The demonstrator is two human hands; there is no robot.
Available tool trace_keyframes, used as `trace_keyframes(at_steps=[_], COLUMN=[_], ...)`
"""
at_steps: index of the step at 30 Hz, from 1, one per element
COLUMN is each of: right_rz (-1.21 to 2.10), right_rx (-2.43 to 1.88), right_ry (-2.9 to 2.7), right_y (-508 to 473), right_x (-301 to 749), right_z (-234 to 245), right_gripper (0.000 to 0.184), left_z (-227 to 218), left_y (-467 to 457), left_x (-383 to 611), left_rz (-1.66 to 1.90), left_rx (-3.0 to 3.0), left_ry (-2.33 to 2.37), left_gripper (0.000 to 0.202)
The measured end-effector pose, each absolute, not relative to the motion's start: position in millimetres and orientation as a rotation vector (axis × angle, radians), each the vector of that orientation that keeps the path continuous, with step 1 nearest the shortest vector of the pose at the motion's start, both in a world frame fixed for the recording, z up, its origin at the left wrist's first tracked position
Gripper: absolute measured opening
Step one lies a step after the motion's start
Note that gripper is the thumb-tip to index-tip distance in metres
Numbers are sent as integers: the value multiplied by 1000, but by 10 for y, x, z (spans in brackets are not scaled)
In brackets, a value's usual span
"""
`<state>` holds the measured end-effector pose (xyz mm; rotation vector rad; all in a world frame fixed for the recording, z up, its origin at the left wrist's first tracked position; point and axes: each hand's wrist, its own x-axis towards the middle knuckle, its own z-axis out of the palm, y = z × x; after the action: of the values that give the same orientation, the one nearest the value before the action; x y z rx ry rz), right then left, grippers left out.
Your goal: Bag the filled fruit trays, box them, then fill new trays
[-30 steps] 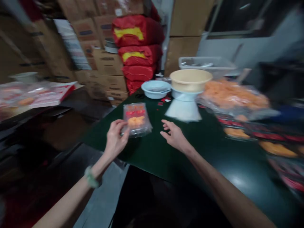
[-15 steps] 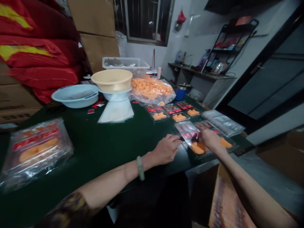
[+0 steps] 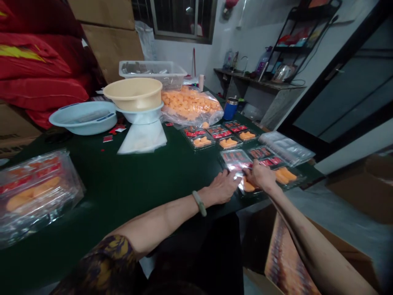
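Observation:
In front of me a clear plastic tray (image 3: 235, 157) lies on the dark green table, with dark strips at its far end, red packets in the middle and an orange piece (image 3: 248, 186) nearest me. At its left near edge, my left hand (image 3: 224, 186) has curled fingers gripping the rim. My right hand (image 3: 260, 176) reaches over the same tray, fingers bent together and pressed down by the red packets. What its fingertips hold, if anything, is hidden. Beside it, another filled tray (image 3: 260, 153) holds orange pieces (image 3: 285, 175) partly behind my right wrist.
Several filled trays (image 3: 229, 142) stand behind. Stacked empty plastic trays (image 3: 287, 147) lie at the right edge. A bag of orange pieces (image 3: 192, 104), a blue cup (image 3: 231, 108), basins (image 3: 133, 92) and plastic sheets (image 3: 143, 139) stand farther back. A wrapped pack (image 3: 39, 188) lies left; an open carton (image 3: 288, 254) is below right.
My left hand has moved right onto the tray's edge. My right hand has shifted slightly left, and the dark red thing at its fingertips no longer shows. The view has tilted down slightly.

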<state>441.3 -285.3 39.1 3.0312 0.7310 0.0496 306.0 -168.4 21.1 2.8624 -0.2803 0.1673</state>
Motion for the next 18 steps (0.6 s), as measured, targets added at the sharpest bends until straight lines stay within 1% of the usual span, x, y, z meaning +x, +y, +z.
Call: trace_keyframes(at_steps=[2, 4, 6, 8, 10, 12, 15, 17, 18], right_rz=[-156, -450, -963, -1614, -2169, -2534, -2781, -2843, -2866], right_rx=[3162, 3416, 3680, 3785, 3707, 3535, 3282, 3198, 3171], right_ry=[748, 792, 805, 718, 662, 686, 791, 834, 858], right_y=[-2834, -2767, -2633, -2441, -2228, -2043, -1894, -1880, -1890], right_x=[4394, 4315, 4169, 3975, 3777, 3626, 3540, 3557, 3573], right_z=[384, 356, 323, 308, 317, 332, 321, 287, 267], right_gripper=[39, 28, 19, 13, 8, 6, 12, 17, 19], left_z=[238, 222, 170, 115, 92, 118, 241, 336, 371], left_y=[-1638, -1519, -1367, -1238, -1149, -1062, -780, -434, -223], left_x=[2968, 2771, 2481, 2148, 1843, 1628, 1532, 1599, 1656], left_rz=[109, 110, 153, 180, 199, 199, 222, 304, 367], left_rx=[2876, 2872, 2835, 2782, 2745, 2726, 2708, 2765, 2808], left_ry=[-255, -218, -191, -114, 7, 85, 128, 361, 552], left_gripper=[65, 66, 68, 68, 64, 61, 48, 35, 30])
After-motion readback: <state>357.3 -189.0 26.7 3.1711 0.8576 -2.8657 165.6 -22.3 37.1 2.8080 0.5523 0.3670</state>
